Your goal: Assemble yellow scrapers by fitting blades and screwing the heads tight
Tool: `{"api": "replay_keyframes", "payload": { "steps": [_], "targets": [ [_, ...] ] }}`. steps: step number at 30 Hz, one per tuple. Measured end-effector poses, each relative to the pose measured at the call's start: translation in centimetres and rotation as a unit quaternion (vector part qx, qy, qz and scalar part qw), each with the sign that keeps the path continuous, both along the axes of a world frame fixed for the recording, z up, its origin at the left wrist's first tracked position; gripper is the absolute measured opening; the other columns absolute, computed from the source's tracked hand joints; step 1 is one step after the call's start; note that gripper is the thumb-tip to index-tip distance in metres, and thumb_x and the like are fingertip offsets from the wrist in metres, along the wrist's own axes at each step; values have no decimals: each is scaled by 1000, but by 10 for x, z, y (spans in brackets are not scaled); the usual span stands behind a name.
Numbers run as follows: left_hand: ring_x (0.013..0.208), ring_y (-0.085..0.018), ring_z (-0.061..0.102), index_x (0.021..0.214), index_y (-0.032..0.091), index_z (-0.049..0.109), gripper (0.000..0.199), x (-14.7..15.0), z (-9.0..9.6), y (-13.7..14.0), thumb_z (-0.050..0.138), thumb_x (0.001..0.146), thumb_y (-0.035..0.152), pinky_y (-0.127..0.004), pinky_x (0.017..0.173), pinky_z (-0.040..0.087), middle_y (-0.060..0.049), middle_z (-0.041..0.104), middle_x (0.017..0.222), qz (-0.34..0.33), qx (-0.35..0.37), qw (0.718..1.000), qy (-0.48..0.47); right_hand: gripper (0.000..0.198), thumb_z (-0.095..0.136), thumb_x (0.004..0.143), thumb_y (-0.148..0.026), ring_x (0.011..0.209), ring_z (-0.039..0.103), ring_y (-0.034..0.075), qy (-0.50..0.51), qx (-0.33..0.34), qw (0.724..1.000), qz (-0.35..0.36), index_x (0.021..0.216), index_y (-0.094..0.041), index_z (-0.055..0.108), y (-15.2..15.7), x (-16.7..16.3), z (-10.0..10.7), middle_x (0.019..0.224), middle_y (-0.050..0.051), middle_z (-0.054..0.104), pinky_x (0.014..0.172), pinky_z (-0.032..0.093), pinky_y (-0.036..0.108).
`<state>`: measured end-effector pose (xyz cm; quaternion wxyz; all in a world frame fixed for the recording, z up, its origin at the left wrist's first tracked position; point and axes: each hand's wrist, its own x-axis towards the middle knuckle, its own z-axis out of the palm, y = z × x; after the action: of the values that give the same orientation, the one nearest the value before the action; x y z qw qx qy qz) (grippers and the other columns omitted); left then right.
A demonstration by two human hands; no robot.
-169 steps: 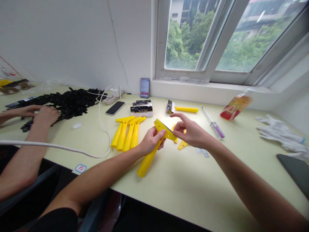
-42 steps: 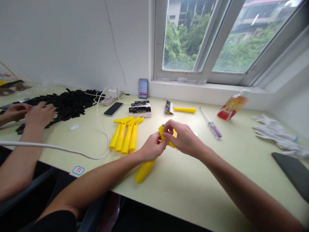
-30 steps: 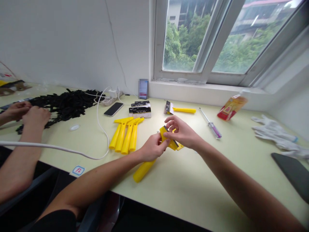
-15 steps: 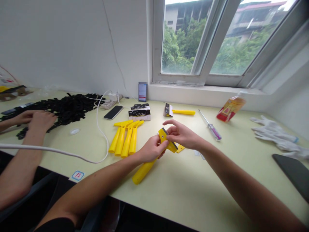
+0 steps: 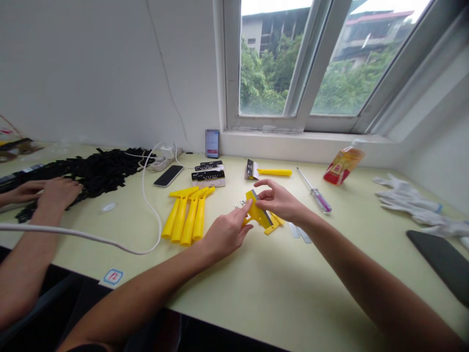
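Note:
A yellow scraper (image 5: 259, 211) with a grey blade strip along its far edge is tilted up between my hands. My left hand (image 5: 227, 231) grips its near side, index finger on the head and thumb below. The scraper's handle is hidden behind this hand. My right hand (image 5: 280, 199) pinches the blade side with thumb and fingertips. Small screws (image 5: 242, 202) lie just beyond my left fingers. Yellow plastic pieces (image 5: 277, 219) and flat translucent strips (image 5: 299, 232) lie under and beside my right hand.
Several yellow scraper handles (image 5: 185, 215) lie left, near black packages (image 5: 208, 178). Behind are a phone (image 5: 168, 175) and a packaged scraper (image 5: 274, 172). A screwdriver (image 5: 315, 191), bottle (image 5: 343, 165) and gloves (image 5: 406, 203) lie right. A co-worker's hands (image 5: 58, 193) touch black strips (image 5: 98, 168).
The scraper has turned, so its handle no longer shows below my left hand. My left index finger now stretches onto the head. The screws have come into view; the camera view has shifted slightly.

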<state>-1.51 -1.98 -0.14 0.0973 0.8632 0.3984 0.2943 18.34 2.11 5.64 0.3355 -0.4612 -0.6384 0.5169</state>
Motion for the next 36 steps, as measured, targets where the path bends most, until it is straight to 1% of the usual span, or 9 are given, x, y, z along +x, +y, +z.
{"api": "replay_keyframes", "payload": {
  "steps": [3, 7, 10, 13, 15, 17, 22, 30, 36],
  "targets": [
    [91, -24, 68, 147, 16, 36, 59, -1, 5, 0, 52, 91, 23, -40, 81, 57, -14, 68, 109, -7, 22, 1000, -19, 48, 72, 72, -23, 72, 63, 16, 43, -15, 999, 14, 115, -21, 50, 2, 1, 2, 81, 1, 68, 66, 50, 29],
    [75, -16, 67, 142, 16, 46, 57, -7, 21, 7, 59, 88, 29, -30, 70, 58, -10, 67, 103, 39, -43, 976, -208, 39, 63, 82, -34, 76, 65, 16, 116, 16, 993, 1, 117, -19, 55, 16, 5, -8, 90, 5, 71, 75, 52, 33],
    [47, -7, 56, 140, 18, 48, 60, -8, 25, 16, 62, 85, 39, -22, 41, 48, -3, 62, 90, 73, -164, 916, -359, 24, 57, 86, -28, 81, 65, 17, -84, 125, 988, -11, 107, -18, 64, 27, 3, -27, 92, 7, 72, 76, 51, 32],
    [40, -5, 52, 135, 17, 51, 63, -6, 20, 25, 67, 80, 43, -20, 33, 41, 1, 56, 84, 69, -230, 855, -460, 20, 53, 88, -19, 89, 64, 18, -315, 237, 919, 16, 98, -19, 70, 30, -3, -44, 98, 7, 72, 81, 49, 31],
    [39, -5, 52, 128, 16, 54, 59, -4, 15, 29, 70, 77, 43, -19, 31, 40, 2, 54, 82, 64, -253, 828, -495, 21, 53, 88, -17, 90, 62, 20, -378, 275, 884, 22, 96, -19, 72, 29, -8, -49, 96, 7, 72, 82, 46, 33],
    [38, -5, 52, 115, 15, 57, 49, -2, 12, 31, 70, 77, 43, -19, 30, 38, 4, 53, 79, 54, -268, 811, -517, 20, 54, 89, -18, 89, 61, 22, -396, 288, 871, 26, 96, -20, 73, 29, -13, -50, 94, 7, 72, 82, 44, 34],
    [38, -5, 51, 86, 16, 51, 34, -1, 11, 30, 69, 77, 43, -19, 30, 38, 5, 53, 75, 32, -283, 788, -546, 19, 56, 89, -24, 92, 60, 23, -436, 324, 838, 52, 99, -22, 73, 29, -33, -51, 99, 7, 72, 82, 41, 34],
    [36, -5, 49, 80, 17, 47, 32, -2, 9, 31, 68, 79, 41, -19, 31, 37, 6, 53, 67, 33, -300, 776, -554, 20, 54, 89, -21, 88, 60, 24, -482, 352, 802, 42, 82, -18, 72, 29, -58, -58, 88, 11, 72, 77, 36, 34],
    [37, -5, 49, 77, 18, 46, 30, -3, 10, 30, 65, 81, 40, -18, 32, 35, 6, 54, 67, 5, -320, 767, -556, 24, 50, 92, -19, 86, 59, 22, -469, 366, 803, 45, 80, -18, 71, 26, -53, -56, 86, 10, 72, 79, 37, 35]
  ]
}}
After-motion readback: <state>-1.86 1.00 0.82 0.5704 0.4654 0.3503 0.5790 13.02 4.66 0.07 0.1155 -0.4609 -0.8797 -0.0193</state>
